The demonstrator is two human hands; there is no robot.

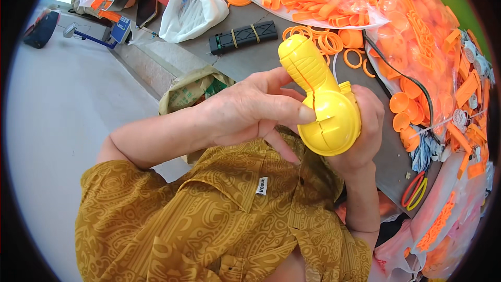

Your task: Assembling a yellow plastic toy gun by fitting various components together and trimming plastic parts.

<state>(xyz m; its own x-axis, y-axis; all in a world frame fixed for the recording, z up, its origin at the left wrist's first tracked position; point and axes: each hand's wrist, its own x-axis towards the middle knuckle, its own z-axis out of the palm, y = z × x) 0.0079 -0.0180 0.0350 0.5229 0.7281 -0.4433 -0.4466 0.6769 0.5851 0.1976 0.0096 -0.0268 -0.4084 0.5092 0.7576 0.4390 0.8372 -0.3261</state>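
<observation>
A yellow plastic hair-dryer-shaped casing (327, 120) is held up in front of my chest, with its ribbed handle-like part pointing up and its round, domed part below. A seam runs down it, with a dark line along the upper part. My right hand (368, 125) wraps round the domed part from the right side. The thumb of my left hand (263, 105) presses on the casing near the seam. Its index finger reaches behind the handle part, and the lower fingers are loosely spread. The inside of the casing is hidden.
On the grey table lie a black ribbed bar with rubber bands (243, 37), a white bag (192, 14) and orange rings (330, 43). Heaped orange plastic parts (318, 0) cover the far and right sides. Red-and-yellow-handled scissors (415, 190) lie at the right edge.
</observation>
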